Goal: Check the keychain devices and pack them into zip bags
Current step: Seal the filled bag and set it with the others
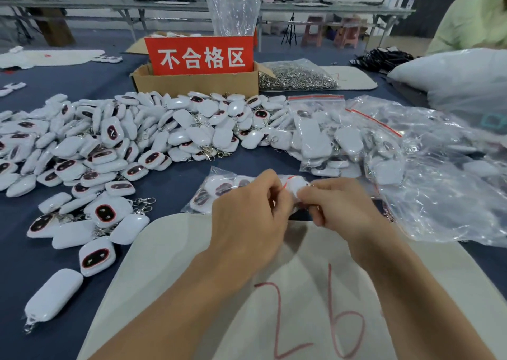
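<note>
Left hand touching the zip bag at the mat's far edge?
Touching. Head view: fingers of the left hand curl onto the red-striped mouth of the zip bag, no gap; the right hand pinches the same edge.

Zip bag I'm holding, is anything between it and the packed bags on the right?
Nothing visible. The left hand and right hand pinch the zip bag; only bare table lies between it and the packed bags.
</note>
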Action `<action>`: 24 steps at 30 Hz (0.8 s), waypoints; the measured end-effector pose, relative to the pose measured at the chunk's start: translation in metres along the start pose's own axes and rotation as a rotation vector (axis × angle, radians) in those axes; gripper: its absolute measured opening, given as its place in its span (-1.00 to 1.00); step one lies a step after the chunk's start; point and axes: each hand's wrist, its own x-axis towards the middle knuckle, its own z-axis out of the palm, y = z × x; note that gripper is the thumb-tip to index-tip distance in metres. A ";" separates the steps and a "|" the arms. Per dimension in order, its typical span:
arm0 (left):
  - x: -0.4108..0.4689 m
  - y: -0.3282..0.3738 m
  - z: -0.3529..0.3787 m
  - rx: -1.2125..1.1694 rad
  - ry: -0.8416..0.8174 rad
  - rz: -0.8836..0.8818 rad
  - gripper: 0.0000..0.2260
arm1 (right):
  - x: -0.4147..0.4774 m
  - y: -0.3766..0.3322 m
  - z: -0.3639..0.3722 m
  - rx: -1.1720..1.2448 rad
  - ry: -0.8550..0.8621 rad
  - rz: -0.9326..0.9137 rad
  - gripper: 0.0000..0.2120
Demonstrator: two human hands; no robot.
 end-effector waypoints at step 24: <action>0.011 -0.017 -0.007 -0.325 0.100 -0.081 -0.79 | 0.010 0.014 0.005 -0.167 0.318 -0.228 -0.80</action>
